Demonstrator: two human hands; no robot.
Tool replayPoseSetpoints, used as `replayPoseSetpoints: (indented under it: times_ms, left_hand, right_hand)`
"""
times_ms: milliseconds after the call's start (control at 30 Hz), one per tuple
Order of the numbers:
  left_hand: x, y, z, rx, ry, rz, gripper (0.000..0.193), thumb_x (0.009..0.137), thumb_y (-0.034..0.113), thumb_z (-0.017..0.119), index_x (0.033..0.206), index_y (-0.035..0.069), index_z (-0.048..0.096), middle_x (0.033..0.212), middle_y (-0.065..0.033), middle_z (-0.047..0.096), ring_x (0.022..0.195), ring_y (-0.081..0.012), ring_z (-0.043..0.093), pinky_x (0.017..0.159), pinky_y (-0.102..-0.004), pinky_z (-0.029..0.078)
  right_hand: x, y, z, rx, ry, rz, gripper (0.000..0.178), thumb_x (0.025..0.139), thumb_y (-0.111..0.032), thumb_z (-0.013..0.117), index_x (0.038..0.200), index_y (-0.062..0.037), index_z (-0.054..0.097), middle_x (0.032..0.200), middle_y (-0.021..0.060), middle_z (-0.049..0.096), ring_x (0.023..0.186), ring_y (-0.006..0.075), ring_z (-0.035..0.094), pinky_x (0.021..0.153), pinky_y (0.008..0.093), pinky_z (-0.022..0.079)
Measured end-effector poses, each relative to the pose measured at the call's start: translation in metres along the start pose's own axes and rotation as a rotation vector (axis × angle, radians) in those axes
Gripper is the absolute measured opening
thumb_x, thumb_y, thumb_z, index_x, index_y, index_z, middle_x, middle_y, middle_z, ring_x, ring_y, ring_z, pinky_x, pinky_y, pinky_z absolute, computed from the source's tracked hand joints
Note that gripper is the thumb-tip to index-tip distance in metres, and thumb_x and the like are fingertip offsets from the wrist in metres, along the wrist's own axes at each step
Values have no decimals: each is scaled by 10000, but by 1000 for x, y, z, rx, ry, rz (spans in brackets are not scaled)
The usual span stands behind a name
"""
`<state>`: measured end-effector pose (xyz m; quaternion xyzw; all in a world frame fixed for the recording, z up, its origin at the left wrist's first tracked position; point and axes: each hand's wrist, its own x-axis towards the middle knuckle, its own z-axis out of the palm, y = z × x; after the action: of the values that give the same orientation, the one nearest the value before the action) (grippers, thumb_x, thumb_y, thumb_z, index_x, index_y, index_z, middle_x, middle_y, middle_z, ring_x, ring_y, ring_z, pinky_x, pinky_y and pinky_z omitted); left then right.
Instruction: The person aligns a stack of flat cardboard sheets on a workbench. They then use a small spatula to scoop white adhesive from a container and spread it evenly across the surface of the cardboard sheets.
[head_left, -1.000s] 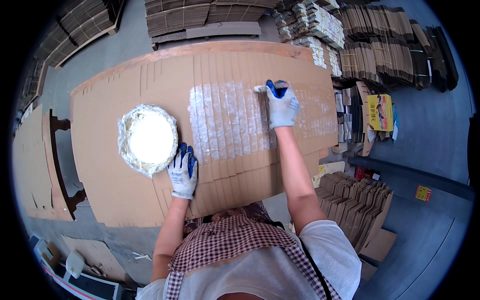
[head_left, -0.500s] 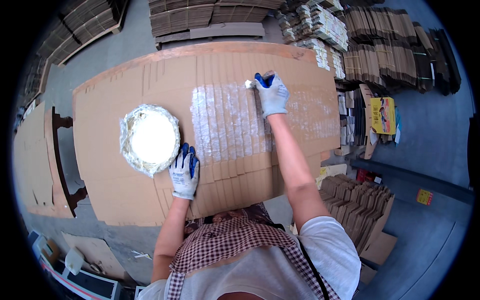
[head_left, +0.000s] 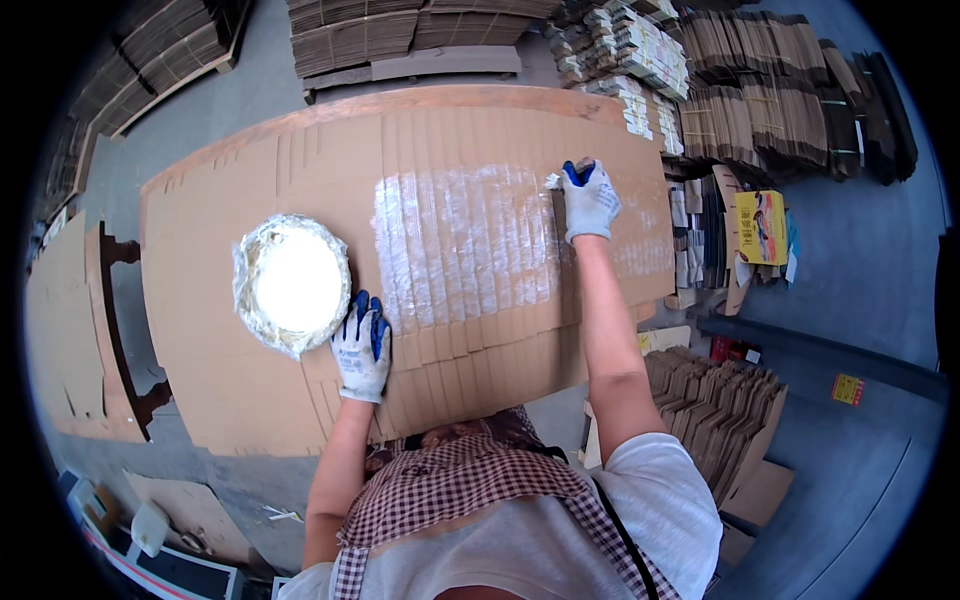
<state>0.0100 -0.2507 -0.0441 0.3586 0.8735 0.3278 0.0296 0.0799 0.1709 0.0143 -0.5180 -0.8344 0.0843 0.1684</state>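
Note:
Overlapping brown cardboard sheets (head_left: 450, 375) cover the table, their edges stepped in narrow strips. A band of wet, whitish glue (head_left: 460, 240) runs across these strips. My right hand (head_left: 592, 202), in a white glove with blue fingers, is closed around a wide, dark brush (head_left: 560, 215) at the right end of the band; a white blob shows at its far end, and the grip hides most of the tool. My left hand (head_left: 362, 352), gloved alike, lies flat on the cardboard with fingers stretched out. Beside its fingertips stands a round basin (head_left: 243, 290) wrapped in crumpled plastic, full of bright white glue.
Bundled flat cardboard (head_left: 755, 120) and printed cartons (head_left: 645, 60) are stacked at the far right. A yellow box (head_left: 762, 228) stands right of the table. More cardboard stacks (head_left: 350, 45) sit on pallets beyond it. Another table (head_left: 75, 330) is at the left.
My right hand has swept rightward with the brush, and the glue band now reaches further right. My left hand stays flat by the basin.

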Motion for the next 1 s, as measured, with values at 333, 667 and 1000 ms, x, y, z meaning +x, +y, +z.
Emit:
replayPoseSetpoints:
  times_ms: [333, 667, 1000]
  left_hand:
    - [-2, -2, 2, 18, -21, 2, 425, 900, 152, 661, 1312, 46, 640, 1415, -149, 581, 1249, -350, 545, 1088, -483, 380]
    - [0, -2, 2, -25, -19, -10, 412, 908, 143, 654, 1307, 43, 642, 1406, -156, 588, 1232, -353, 560, 1079, -479, 393]
    - [0, -2, 1, 12, 3, 17, 398, 898, 145, 661, 1280, 29, 653, 1396, -166, 591, 1198, -372, 574, 1050, -478, 423]
  right_hand:
    - [24, -7, 13, 23, 3, -40, 410, 872, -470, 698, 1083, -121, 658, 1008, 136, 730, 944, 349, 696, 830, 462, 521]
    - [25, -11, 11, -44, 6, -60, 390, 878, -473, 678, 1047, -123, 643, 1028, 146, 723, 947, 373, 691, 818, 486, 522]
    - [-25, 17, -30, -27, -140, -53, 332, 874, -415, 690, 958, -94, 668, 950, 151, 725, 908, 359, 691, 802, 453, 526]
